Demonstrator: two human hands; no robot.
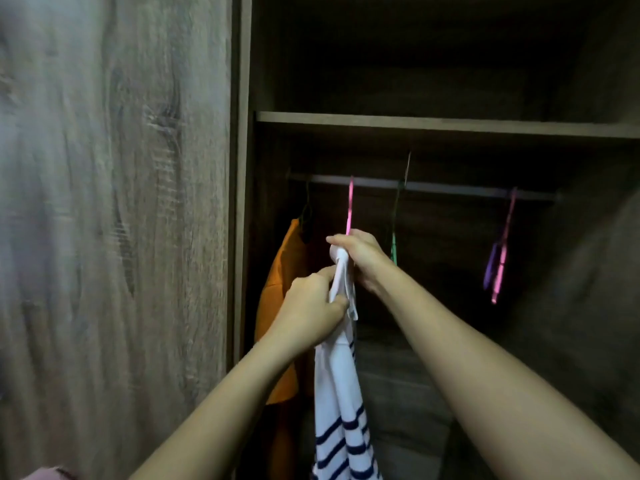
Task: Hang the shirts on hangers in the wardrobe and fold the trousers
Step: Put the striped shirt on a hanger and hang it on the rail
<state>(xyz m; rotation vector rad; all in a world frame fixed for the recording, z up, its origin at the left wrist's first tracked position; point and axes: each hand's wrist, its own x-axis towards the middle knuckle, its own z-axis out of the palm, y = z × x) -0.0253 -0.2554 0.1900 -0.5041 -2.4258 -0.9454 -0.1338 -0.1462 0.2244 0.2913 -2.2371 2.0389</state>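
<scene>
The wardrobe door [114, 202] fills the left, its wood grain near me. To its right is the open wardrobe [242, 168], with a shelf [415, 124] across it and a rail [433, 187] below. The white striped shirt [337, 393] hangs down the middle from my hands. An orange shirt [284, 271] hangs at the rail's left end, just beyond. My right hand [360, 252] is curled round the striped shirt's top, where the pink hanger [349, 209] rises to the rail. My left hand [311, 303], lower, pinches the fabric. A green hanger [393, 247] and a purple and pink pair [498, 265] hang further right.
</scene>
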